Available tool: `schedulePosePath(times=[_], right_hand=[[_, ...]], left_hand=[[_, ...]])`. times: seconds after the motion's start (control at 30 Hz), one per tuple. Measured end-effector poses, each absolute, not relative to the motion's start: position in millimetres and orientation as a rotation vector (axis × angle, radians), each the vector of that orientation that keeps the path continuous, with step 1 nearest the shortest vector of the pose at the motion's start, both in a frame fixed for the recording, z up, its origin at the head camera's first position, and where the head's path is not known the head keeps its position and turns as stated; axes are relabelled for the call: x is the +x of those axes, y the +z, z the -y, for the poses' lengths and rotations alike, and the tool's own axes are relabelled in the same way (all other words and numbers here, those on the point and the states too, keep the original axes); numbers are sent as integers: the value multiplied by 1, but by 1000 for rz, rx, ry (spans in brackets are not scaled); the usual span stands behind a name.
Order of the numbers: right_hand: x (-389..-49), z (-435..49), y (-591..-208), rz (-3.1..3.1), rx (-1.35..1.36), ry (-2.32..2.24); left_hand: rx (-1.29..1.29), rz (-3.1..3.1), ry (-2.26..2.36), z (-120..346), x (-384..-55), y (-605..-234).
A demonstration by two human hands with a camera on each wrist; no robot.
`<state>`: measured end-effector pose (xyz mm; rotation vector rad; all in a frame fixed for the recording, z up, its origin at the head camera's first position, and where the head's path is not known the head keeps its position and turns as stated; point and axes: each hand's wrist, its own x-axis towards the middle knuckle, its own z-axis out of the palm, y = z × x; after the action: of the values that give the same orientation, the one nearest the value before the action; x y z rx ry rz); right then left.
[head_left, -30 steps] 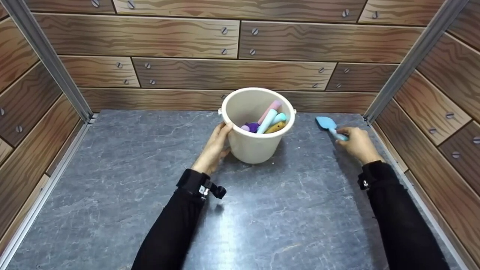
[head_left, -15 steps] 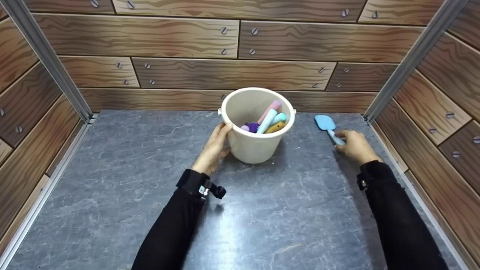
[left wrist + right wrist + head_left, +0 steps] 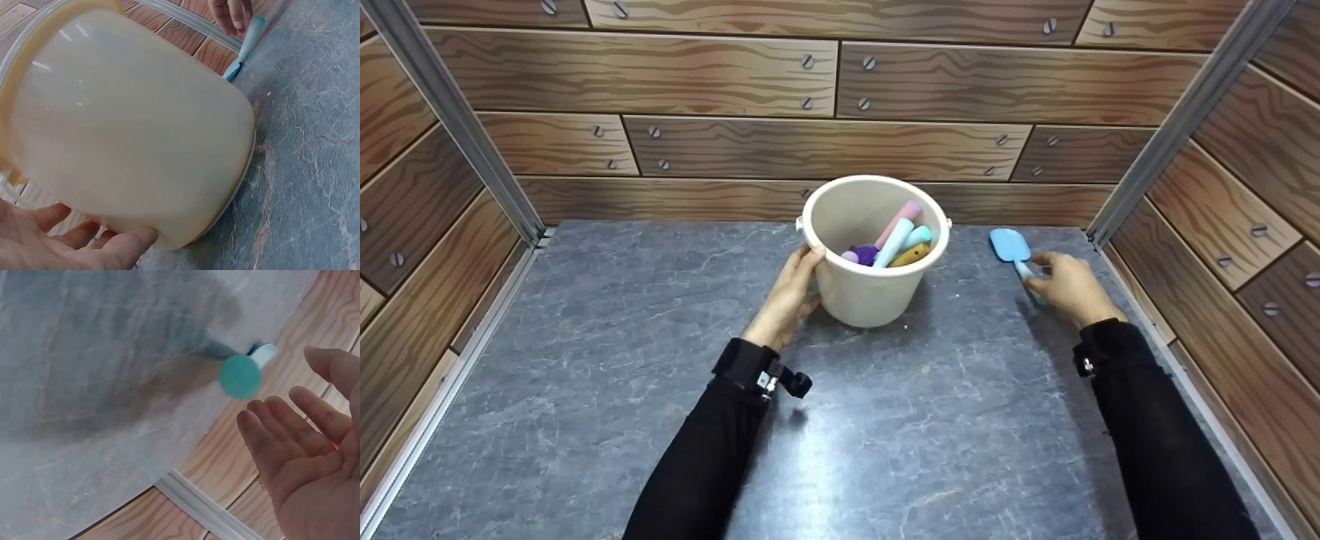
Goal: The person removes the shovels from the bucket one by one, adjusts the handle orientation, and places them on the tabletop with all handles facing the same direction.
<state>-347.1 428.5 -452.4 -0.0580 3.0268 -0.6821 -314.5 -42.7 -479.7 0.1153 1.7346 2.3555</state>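
Observation:
A cream plastic bucket point(image 3: 870, 300) stands upright near the back wall. Against its left side rests my left hand point(image 3: 786, 296); in the left wrist view the relaxed fingers point(image 3: 132, 242) touch the bucket's wall. Inside lie a pink stick point(image 3: 898, 223), a light blue stick point(image 3: 893, 242), a turquoise piece, a purple piece and a brown piece. To the right, a blue toy shovel point(image 3: 1009, 245) lies on the floor, blade toward the back. My right hand point(image 3: 1072, 289) hovers at its handle. The right wrist view shows the fingers apart from the handle's round end point(image 3: 240, 377).
Wood-patterned walls point(image 3: 840, 79) enclose the grey marbled floor point(image 3: 960, 420) at the back and both sides. Metal rails point(image 3: 1170, 120) run along the corners. The right wall is close to my right hand.
The shovel turned slightly and its blade settled a little farther back and left. My right hand let go of its handle. The left hand and bucket stayed in place.

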Motion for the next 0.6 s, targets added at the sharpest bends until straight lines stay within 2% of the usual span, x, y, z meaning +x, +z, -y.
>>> schedulePosePath(times=[0.6], right_hand=[[-338, -388, -413, -3021, -126, -695]], left_hand=[[114, -1738, 2351, 43, -314, -479]])
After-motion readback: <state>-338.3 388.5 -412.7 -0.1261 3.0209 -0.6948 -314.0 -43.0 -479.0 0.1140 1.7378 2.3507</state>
